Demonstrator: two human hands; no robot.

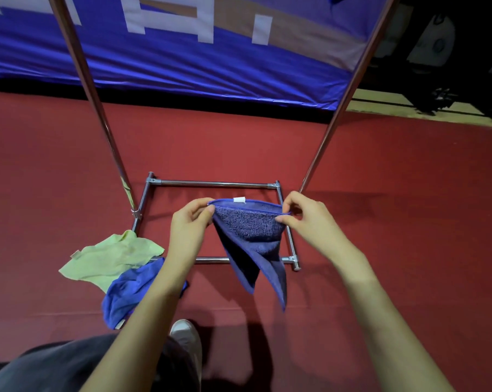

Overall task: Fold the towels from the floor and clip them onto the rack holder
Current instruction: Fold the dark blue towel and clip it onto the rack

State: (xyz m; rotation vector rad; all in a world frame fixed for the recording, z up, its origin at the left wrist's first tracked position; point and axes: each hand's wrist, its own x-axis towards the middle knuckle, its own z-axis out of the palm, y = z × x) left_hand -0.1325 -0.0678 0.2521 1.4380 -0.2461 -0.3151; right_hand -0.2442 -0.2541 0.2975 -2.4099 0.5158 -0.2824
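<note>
Head-mounted view, forward and downward.

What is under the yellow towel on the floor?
The yellow towel lies on the red carpet, over a corner of the metal rack base and partly on the blue towel. Anything else beneath is covered.

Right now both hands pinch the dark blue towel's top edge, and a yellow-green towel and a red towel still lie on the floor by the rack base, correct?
Not quite. In the head view the second floor towel is blue, not red. The rest holds.
</note>
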